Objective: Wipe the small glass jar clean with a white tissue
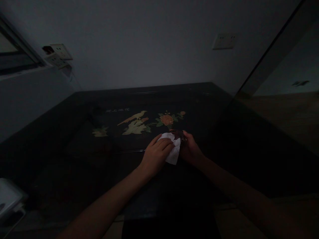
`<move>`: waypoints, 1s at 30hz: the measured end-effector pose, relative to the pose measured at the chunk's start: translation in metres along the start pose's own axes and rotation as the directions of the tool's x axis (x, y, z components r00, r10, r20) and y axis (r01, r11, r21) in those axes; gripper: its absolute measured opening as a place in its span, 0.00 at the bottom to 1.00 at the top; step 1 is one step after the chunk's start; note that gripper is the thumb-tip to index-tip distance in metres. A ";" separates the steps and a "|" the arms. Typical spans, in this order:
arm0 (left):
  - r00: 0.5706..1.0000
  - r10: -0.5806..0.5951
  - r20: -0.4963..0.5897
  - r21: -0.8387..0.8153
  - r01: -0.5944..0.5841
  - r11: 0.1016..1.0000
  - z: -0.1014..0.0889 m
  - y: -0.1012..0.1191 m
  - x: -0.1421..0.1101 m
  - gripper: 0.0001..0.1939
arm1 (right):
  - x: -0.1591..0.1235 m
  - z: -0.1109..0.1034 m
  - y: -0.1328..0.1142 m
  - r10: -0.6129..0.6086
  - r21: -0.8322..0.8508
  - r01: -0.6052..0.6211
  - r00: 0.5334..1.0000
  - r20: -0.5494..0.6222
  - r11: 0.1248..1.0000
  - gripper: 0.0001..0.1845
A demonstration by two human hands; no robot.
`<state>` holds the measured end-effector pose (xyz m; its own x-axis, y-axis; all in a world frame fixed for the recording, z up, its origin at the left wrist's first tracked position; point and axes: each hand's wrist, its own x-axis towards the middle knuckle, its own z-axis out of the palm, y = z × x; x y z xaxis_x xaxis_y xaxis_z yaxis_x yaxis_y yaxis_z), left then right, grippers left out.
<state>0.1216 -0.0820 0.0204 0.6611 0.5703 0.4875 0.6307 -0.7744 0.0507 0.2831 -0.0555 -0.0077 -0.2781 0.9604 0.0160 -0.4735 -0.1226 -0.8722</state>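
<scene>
Just in front of the painted flower (166,119) on the dark glossy table (199,99), two bare hands come together over a white sheet (173,157) and a small dark object (178,134). The step in hand looks like working the sheet against the object — perhaps rubbing it, perhaps only covering it; a single dim view cannot settle which. The next move seems to call for a firm hold from the right and even pressure from the left, with the sheet kept between fingers and object.

As for the grip, the left hand (157,152) has its fingers close together and bent over the sheet, grasping it, while a corner hangs free toward the person. The right hand (191,147) is curled around the right side of the object, its fingers gathered in rather than spread. Small glints show beside those fingers — what the object is, the gloom does not tell. How hard either hand squeezes cannot be told.
</scene>
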 end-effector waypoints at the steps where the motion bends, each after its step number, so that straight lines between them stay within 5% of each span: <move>1: 1.000 0.002 0.007 0.009 -0.002 1.000 0.000 0.000 0.000 0.15 | 0.000 0.000 0.000 0.012 0.012 -0.012 1.000 -0.001 1.000 0.23; 9: 0.998 0.046 0.036 0.078 -0.049 0.996 -0.003 0.001 0.001 0.12 | -0.004 -0.001 -0.008 0.172 0.287 -0.172 0.985 0.026 0.942 0.15; 14: 0.999 0.027 0.045 0.063 -0.030 0.998 0.001 0.010 0.000 0.13 | -0.003 -0.002 -0.008 0.158 0.264 -0.140 0.986 -0.051 0.954 0.17; 22: 0.976 -0.093 0.197 -0.186 0.130 0.974 0.004 0.026 -0.002 0.23 | -0.005 0.000 0.000 0.154 0.267 -0.107 0.975 -0.163 0.958 0.13; 26: 0.950 -0.198 0.243 -0.401 0.284 0.871 0.001 0.030 -0.001 0.20 | -0.008 0.003 0.002 0.119 0.225 -0.076 0.976 -0.184 0.971 0.14; 30: 0.952 -0.205 0.229 -0.455 0.291 0.841 0.002 0.032 -0.003 0.19 | -0.010 0.005 0.000 0.113 0.215 -0.071 0.976 -0.188 0.974 0.15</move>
<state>0.1406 -0.1075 0.0189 0.5928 0.7644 0.2537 0.5381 -0.6103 0.5814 0.2820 -0.0662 -0.0055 -0.1676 0.9703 -0.1745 -0.6212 -0.2414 -0.7456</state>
